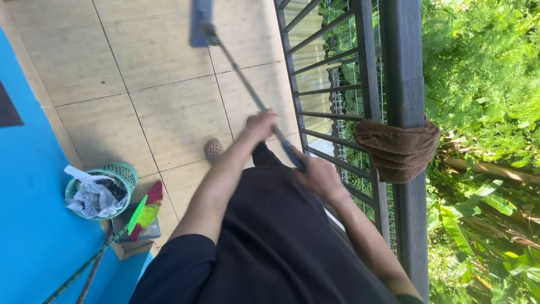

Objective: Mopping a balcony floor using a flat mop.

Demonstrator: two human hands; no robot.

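Note:
A flat mop with a blue head [201,22] rests on the beige floor tiles [169,107], its thin metal handle [242,76] running back toward me. My left hand [261,124] grips the handle partway along. My right hand [320,177] is closed on the handle's blue upper end [292,155], close to my dark clothing. Both arms are bare below dark sleeves. The mop head is cut off by the top edge of the view.
A dark metal railing [360,67] runs beside me with a brown cloth [396,149] draped over its rail; greenery lies beyond. A green basket of crumpled paper [101,191], a bright-bristled broom [143,214] and a blue wall [34,225] are on the other side. A tan clog [214,150] is on the tiles.

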